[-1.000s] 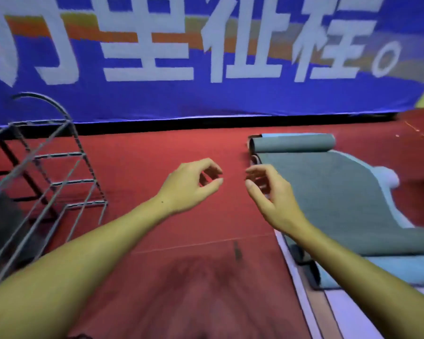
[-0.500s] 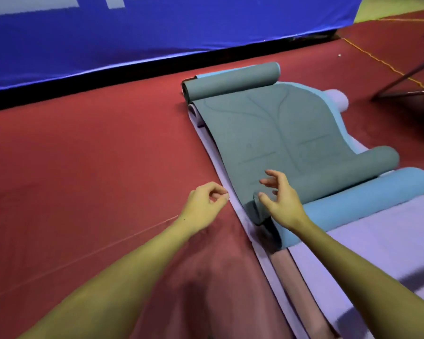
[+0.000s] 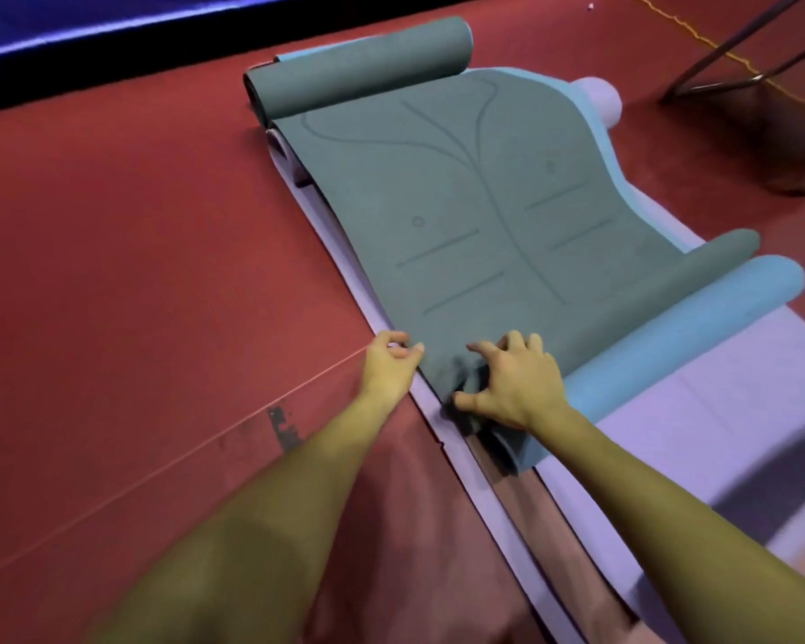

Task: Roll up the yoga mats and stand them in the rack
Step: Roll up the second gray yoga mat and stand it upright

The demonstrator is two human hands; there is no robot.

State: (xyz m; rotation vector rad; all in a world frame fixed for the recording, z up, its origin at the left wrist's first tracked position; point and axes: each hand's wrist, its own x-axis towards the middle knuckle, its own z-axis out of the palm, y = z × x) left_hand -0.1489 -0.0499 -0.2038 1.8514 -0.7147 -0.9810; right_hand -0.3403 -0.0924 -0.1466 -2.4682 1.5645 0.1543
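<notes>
Grey-green foam made up the top mat [image 3: 461,211], which lay on the red floor [image 3: 136,234] over a blue mat [image 3: 698,318] and a lilac mat [image 3: 726,411]. Its long axis ran from the near left corner away to the far side, where one end was already curled into a roll [image 3: 359,67] by the black skirting. A second curl was seen at its near right end, lying beside the blue mat's own roll.

The near corner of the grey-green mat was met by both hands. The right hand [image 3: 517,388] was laid over the bunched corner with fingers spread and bent, the thumb tucked against the fold, so the foam was gripped there. The left hand [image 3: 389,364] was held at the mat's left edge with fingers curled; the fingertips seemed to pinch that edge, though this was partly hidden. The right hand was judged the nearer to the curl, with the bulk of the mat stretching away from it to the far side.

Faint printed lines and small circles were visible on the mat's surface. No rack was identified; only a metal frame [image 3: 740,53] was seen at the far right.
</notes>
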